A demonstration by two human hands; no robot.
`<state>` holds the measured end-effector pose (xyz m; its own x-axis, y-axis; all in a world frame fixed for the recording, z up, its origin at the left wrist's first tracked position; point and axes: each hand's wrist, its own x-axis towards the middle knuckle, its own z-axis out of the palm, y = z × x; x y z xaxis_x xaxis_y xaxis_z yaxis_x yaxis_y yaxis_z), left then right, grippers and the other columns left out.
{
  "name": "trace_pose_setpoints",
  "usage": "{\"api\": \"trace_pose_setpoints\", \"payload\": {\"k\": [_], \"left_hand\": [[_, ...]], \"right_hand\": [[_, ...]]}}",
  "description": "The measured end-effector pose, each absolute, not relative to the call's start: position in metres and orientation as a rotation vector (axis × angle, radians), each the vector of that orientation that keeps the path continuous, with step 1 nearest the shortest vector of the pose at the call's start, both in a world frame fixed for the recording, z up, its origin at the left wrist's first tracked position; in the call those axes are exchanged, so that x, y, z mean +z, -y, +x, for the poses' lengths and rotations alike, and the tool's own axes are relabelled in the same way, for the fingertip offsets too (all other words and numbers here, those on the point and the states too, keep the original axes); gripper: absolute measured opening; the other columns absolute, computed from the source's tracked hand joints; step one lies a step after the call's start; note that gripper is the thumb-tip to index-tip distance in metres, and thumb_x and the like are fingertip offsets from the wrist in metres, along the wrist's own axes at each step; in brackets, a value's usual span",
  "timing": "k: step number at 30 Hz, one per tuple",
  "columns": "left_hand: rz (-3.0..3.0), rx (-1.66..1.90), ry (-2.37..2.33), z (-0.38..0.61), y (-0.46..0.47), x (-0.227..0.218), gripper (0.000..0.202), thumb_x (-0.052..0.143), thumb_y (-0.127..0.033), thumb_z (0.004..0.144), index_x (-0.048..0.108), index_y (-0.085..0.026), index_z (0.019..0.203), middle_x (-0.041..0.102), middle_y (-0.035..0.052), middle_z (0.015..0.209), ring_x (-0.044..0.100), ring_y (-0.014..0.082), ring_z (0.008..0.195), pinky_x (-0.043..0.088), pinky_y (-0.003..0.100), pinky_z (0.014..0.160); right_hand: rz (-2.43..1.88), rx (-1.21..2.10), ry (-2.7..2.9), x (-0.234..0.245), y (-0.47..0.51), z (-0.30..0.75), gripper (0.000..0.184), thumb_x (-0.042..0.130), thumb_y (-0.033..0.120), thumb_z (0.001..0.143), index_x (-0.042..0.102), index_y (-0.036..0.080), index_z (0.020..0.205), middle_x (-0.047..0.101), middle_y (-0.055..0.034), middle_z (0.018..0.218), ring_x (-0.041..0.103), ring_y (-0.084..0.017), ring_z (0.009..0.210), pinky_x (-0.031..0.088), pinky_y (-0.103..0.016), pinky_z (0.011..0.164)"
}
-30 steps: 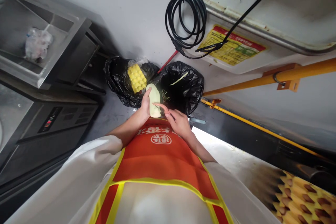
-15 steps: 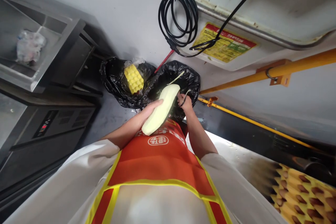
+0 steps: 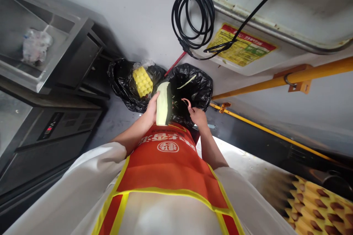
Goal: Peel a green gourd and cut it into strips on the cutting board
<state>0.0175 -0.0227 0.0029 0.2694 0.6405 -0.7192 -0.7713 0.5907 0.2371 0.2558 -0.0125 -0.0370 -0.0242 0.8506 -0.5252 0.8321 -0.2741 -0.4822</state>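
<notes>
Apart from the right hand [image 3: 199, 118], part-peeled vegetable [image 3: 163, 104] in the left hand [image 3: 151, 111].

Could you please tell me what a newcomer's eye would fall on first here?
Likely the orange-red apron, low in the middle. Just above it, the left hand holds a pale vegetable with a dark green strip, and the right hand a pink peeler. Beyond the left hand, a yellow tray stands out in a black bag.
</notes>
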Motion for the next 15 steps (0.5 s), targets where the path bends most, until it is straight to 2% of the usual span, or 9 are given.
{"api": "trace_pose_setpoints", "payload": {"k": [4, 6, 9, 15], "left_hand": [[-0.204, 1.056, -0.873, 0.018, 0.015, -0.006, 0.057, 0.043, -0.062, 0.097, 0.071, -0.012, 0.103, 0.074, 0.011, 0.074, 0.07, 0.025, 0.065, 0.059, 0.038, 0.067], [-0.228, 1.095, -0.88, 0.018, 0.012, -0.007, 0.055, 0.044, -0.06, 0.098, 0.07, -0.013, 0.103, 0.073, 0.0092, 0.072, 0.069, 0.0237, 0.063, 0.058, 0.037, 0.067], [-0.248, 1.134, -0.905, 0.018, 0.009, -0.008, 0.053, 0.042, -0.057, 0.099, 0.07, -0.012, 0.104, 0.072, 0.0088, 0.072, 0.068, 0.0227, 0.061, 0.057, 0.035, 0.064], [-0.234, 1.128, -0.924, 0.02, 0.012, -0.005, 0.053, 0.039, -0.056, 0.1, 0.07, -0.014, 0.096, 0.07, 0.0076, 0.066, 0.065, 0.0215, 0.055, 0.055, 0.033, 0.058]], "right_hand": [[-1.726, 1.172, 1.969, 0.002, 0.047, 0.237, 0.042, 0.042, 0.05, 0.105, 0.074, 0.024, 0.111, 0.078, -0.0069, 0.095, 0.072, -0.022, 0.087, 0.05, -0.029, 0.079], [-1.497, 1.15, 2.025, 0.017, 0.064, 0.228, 0.041, 0.042, 0.049, 0.105, 0.074, 0.025, 0.109, 0.078, -0.0071, 0.102, 0.072, -0.023, 0.091, 0.051, -0.03, 0.082], [-1.326, 1.12, 2.131, 0.027, 0.078, 0.221, 0.037, 0.043, 0.046, 0.105, 0.074, 0.024, 0.106, 0.077, -0.0077, 0.101, 0.071, -0.023, 0.092, 0.051, -0.032, 0.084], [-1.308, 1.074, 2.208, 0.027, 0.076, 0.219, 0.038, 0.041, 0.045, 0.106, 0.073, 0.024, 0.107, 0.077, -0.0087, 0.099, 0.07, -0.024, 0.092, 0.051, -0.033, 0.085]]}}
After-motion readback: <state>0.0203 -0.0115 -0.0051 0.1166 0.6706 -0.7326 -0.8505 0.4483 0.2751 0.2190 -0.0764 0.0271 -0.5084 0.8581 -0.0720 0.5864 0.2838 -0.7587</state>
